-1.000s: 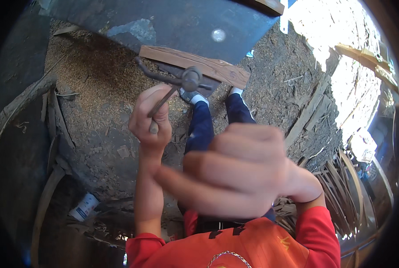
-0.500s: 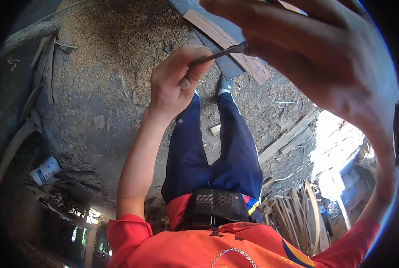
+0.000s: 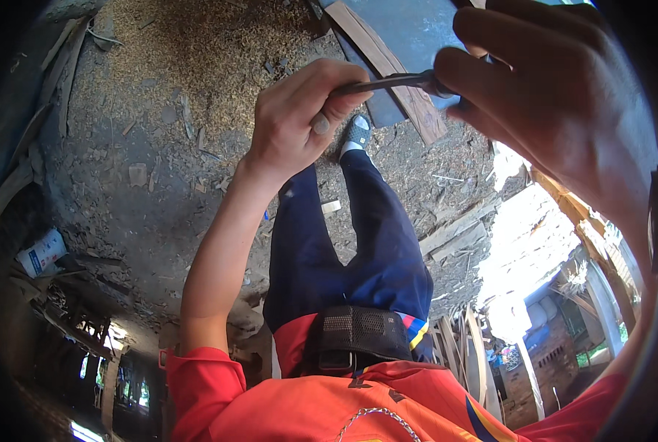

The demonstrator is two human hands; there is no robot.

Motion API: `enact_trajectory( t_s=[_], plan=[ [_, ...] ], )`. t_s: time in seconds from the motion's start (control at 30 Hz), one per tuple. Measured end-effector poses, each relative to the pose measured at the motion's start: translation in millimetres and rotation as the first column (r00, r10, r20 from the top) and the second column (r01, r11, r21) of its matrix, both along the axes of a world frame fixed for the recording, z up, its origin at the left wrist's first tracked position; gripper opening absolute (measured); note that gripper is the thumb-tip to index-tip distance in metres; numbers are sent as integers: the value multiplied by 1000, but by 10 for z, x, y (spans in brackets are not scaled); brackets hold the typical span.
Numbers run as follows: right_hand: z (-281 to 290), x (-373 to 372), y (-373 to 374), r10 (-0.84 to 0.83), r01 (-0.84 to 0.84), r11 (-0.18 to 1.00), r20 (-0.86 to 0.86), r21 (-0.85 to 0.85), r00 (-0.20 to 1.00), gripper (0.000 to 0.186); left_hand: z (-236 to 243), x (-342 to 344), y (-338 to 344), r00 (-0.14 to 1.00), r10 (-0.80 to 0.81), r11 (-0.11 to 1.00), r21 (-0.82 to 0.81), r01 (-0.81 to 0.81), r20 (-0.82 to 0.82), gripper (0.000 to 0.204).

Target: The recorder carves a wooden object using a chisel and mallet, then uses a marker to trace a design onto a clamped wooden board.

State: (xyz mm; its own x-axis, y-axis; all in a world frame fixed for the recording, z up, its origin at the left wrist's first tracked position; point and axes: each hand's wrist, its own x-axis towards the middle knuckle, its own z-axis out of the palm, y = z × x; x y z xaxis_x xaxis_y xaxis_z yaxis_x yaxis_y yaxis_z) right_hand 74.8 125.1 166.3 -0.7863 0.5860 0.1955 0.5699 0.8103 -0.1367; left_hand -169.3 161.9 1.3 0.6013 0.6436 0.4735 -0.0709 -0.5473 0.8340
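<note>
My left hand (image 3: 296, 121) is closed at chest height, gripping one end of a slim dark metal tool (image 3: 388, 82). The round, pale end of a small rod (image 3: 320, 124) pokes out between its fingers; the rest of it is hidden. Up at the right, my right hand (image 3: 542, 96) is bent round the tool's other, thicker end, with thumb and fingers meeting there. That hand covers part of the tool, so its exact kind does not show.
Beyond the tool, a reddish-brown wooden plank (image 3: 388, 70) lies across a blue-grey surface (image 3: 424, 33). Sawdust and chips (image 3: 174, 51) cover the far ground. A white bucket (image 3: 41, 253) lies at the left; wood strips (image 3: 465, 353) stand at the lower right.
My right hand has drawn back to the right, its fingers more curled at the tool's end. My left hand keeps its grip, slightly higher. The whole view has shifted.
</note>
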Motion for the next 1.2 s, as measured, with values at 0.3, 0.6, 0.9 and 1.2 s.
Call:
enact_trajectory(
  t_s=[0.3, 0.6, 0.9, 1.2],
  plan=[
    [-81, -121, -60, -28, 29, 999, -21, 38, 999, 47, -47, -1, -10, 999, 8, 1000, -9, -8, 36, 12],
    [-78, -139, -54, -12, 13, 996, -15, 85, 1000, 53, -119, -14, 39, 998, -5, 997, 75, 0, 61, 12],
    [-155, -98, 24, -2, -1, 987, 16, 160, 1000, 58, -80, 2, 68, 997, 6, 997, 77, -12, 71, 13],
    [-312, -16, 180, 149, -153, 965, 37, 214, 988, 46, 44, -118, 116, 996, -73, 996, 53, 75, -42, 15]
  ],
)
